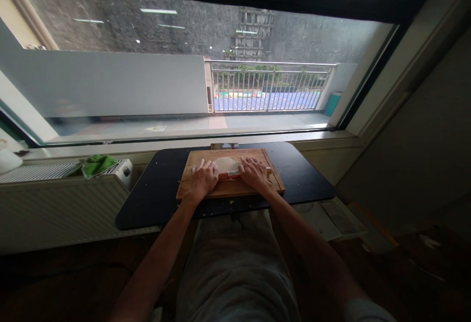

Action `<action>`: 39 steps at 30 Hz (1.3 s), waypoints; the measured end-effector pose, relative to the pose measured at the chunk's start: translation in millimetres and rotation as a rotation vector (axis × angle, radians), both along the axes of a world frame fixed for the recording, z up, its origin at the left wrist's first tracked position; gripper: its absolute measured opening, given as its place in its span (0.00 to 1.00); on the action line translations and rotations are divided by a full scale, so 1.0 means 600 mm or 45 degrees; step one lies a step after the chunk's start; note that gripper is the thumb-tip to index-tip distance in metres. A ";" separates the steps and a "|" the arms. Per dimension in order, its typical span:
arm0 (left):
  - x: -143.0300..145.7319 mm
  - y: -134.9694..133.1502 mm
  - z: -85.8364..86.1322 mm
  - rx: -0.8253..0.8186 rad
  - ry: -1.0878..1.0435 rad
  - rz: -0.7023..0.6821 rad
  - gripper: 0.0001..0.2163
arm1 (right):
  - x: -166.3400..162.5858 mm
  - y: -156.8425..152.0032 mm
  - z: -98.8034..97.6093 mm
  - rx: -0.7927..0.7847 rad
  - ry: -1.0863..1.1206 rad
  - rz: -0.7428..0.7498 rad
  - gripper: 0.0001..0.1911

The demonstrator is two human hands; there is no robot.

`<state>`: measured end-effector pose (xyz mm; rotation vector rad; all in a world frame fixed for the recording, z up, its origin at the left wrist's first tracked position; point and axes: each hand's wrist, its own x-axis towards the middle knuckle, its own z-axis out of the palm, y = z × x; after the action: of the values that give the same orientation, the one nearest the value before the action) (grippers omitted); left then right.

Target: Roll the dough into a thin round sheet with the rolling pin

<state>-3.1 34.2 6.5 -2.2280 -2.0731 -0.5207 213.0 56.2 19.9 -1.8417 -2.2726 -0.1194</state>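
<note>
A wooden rolling pin (pixel 227 175) with a red label lies across a wooden cutting board (pixel 199 157). My left hand (pixel 202 180) is on the pin's left end, its fingers bent over it. On the right end rests my right hand (pixel 253 171), pressing down with the fingers curled. A flat, pale, round sheet of dough (pixel 226 163) lies on the board, its far part showing just beyond the pin. The near part of the dough is hidden by the pin and hands. White flour marks my fingers.
The board sits on a black table (pixel 147 197) dotted with white crumbs. A small box-like object (pixel 224 146) stands behind the board. A green cloth (pixel 98 165) lies on the white radiator (pixel 66 204) at left. Beyond the table is a large window (pixel 184 86).
</note>
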 end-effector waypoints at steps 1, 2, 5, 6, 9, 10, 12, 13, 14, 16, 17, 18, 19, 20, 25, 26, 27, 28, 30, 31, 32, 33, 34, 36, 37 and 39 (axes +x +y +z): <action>-0.001 0.009 0.005 -0.023 0.000 0.006 0.25 | -0.003 0.008 0.001 -0.010 -0.013 -0.020 0.31; -0.002 0.018 0.009 -0.042 -0.005 0.012 0.24 | -0.005 0.016 0.002 -0.020 -0.023 -0.036 0.30; -0.002 0.035 0.017 -0.069 -0.031 0.032 0.24 | -0.007 0.031 0.007 -0.033 -0.030 -0.037 0.30; -0.002 0.037 0.016 -0.073 -0.037 0.035 0.24 | -0.007 0.032 0.008 -0.032 -0.027 -0.030 0.30; -0.002 0.028 0.007 -0.048 -0.026 0.011 0.24 | -0.003 0.022 0.006 -0.017 -0.021 -0.027 0.32; -0.002 0.022 0.003 -0.025 -0.018 -0.002 0.24 | -0.002 0.016 0.004 -0.002 -0.017 -0.029 0.32; -0.003 0.008 -0.007 0.031 -0.006 -0.024 0.24 | 0.001 0.003 -0.002 0.034 -0.007 -0.026 0.33; -0.003 0.001 -0.012 0.054 -0.004 -0.028 0.24 | 0.003 -0.004 -0.005 0.051 -0.001 -0.016 0.33; -0.003 -0.005 -0.015 0.071 -0.006 -0.031 0.24 | 0.005 -0.009 -0.007 0.064 0.002 -0.003 0.33; -0.004 -0.011 -0.019 0.082 -0.011 -0.032 0.25 | 0.008 -0.017 -0.010 0.065 0.004 0.027 0.32; -0.004 -0.012 -0.019 0.077 -0.011 -0.033 0.25 | 0.008 -0.018 -0.010 0.058 0.004 0.036 0.32; -0.004 -0.010 -0.017 0.067 -0.007 -0.036 0.25 | 0.008 -0.018 -0.010 0.048 0.007 0.039 0.32; -0.004 -0.007 -0.015 0.054 -0.002 -0.035 0.25 | 0.007 -0.017 -0.009 0.037 0.011 0.033 0.32; -0.004 -0.002 -0.011 0.039 0.000 -0.030 0.24 | 0.006 -0.013 -0.008 0.025 0.014 0.022 0.32; -0.003 0.031 0.010 -0.077 -0.032 0.014 0.24 | 0.006 0.014 0.006 -0.065 0.028 0.062 0.32; -0.003 0.036 0.013 -0.098 -0.038 0.016 0.24 | 0.009 0.019 0.010 -0.088 0.033 0.116 0.33; -0.003 0.040 0.015 -0.110 -0.042 0.015 0.24 | 0.013 0.022 0.015 -0.109 0.039 0.192 0.34; -0.003 0.042 0.016 -0.115 -0.044 0.014 0.24 | 0.018 0.023 0.019 -0.125 0.046 0.289 0.35; -0.004 0.044 0.015 -0.108 -0.044 0.007 0.24 | 0.027 0.022 0.024 -0.142 0.054 0.496 0.40; -0.004 0.044 0.013 -0.103 -0.042 0.002 0.24 | 0.030 0.020 0.025 -0.147 0.055 0.583 0.43; -0.005 0.043 0.012 -0.099 -0.039 -0.002 0.24 | 0.032 0.017 0.025 -0.145 0.054 0.640 0.46; -0.005 0.042 0.010 -0.094 -0.037 -0.004 0.24 | 0.033 0.015 0.024 -0.135 0.050 0.661 0.49; -0.006 0.041 0.008 -0.090 -0.035 -0.006 0.24 | 0.033 0.013 0.023 -0.121 0.045 0.661 0.50; -0.007 0.039 0.006 -0.084 -0.036 -0.009 0.24 | 0.030 0.011 0.019 -0.089 0.048 0.636 0.50; -0.007 0.038 0.005 -0.081 -0.039 -0.012 0.24 | 0.028 0.010 0.017 -0.078 0.057 0.626 0.47; -0.007 0.038 0.006 -0.081 -0.044 -0.015 0.23 | 0.025 0.011 0.016 -0.070 0.082 0.623 0.42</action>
<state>-7.0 56.7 9.9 -2.2831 -2.1241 -0.5046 228.1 62.9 29.4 -1.2375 -2.6210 0.0801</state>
